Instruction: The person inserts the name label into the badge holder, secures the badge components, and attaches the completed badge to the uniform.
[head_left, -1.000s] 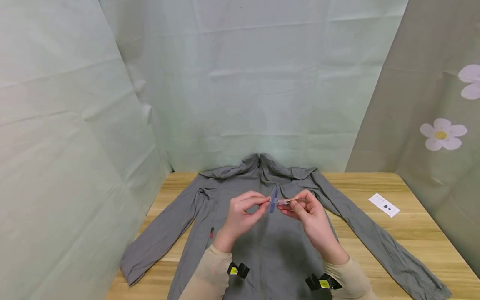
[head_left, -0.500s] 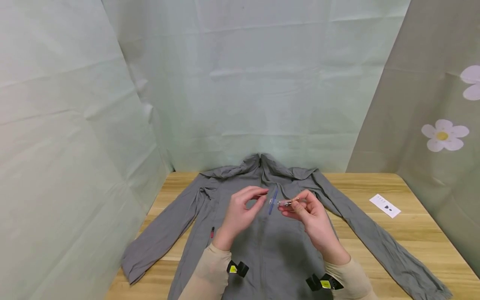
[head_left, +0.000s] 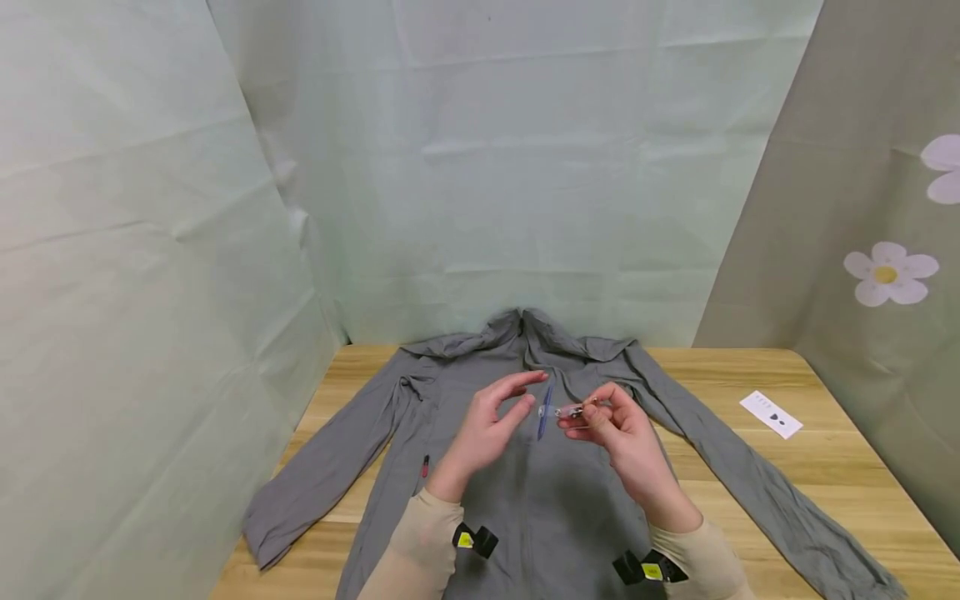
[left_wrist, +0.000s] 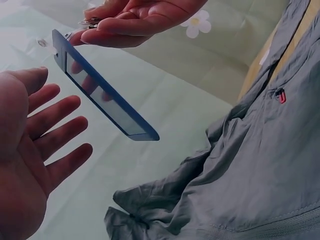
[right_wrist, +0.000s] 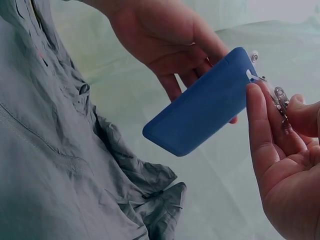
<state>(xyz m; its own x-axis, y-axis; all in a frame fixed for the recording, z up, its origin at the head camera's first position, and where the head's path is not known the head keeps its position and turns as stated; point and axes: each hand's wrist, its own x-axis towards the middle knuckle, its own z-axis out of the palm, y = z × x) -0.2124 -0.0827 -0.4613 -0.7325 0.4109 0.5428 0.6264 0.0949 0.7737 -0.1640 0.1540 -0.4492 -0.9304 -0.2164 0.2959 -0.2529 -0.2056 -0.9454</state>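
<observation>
A blue badge holder (right_wrist: 200,110) with a clear window hangs edge-on above the jacket, by a clear strap (head_left: 553,411) with a metal clip (right_wrist: 281,100). My right hand (head_left: 626,442) pinches the clip between thumb and fingers. My left hand (head_left: 483,433) is on the other side of the holder, fingers spread and relaxed, holding nothing. In the left wrist view, a gap shows between its fingertips and the holder (left_wrist: 105,90). Below both hands a grey jacket (head_left: 555,492) lies spread out, its collar at the far edge.
A white card (head_left: 772,415) with dark marks lies on the wooden table (head_left: 817,467), right of the jacket. A small red-and-black zip pull (head_left: 425,467) shows on the jacket's left side. Pale cloth walls (head_left: 555,167) stand behind and at the sides.
My left hand has let go of the badge holder's strap end and its fingers have spread. The holder has dipped slightly; my right hand keeps its pinch on the clip.
</observation>
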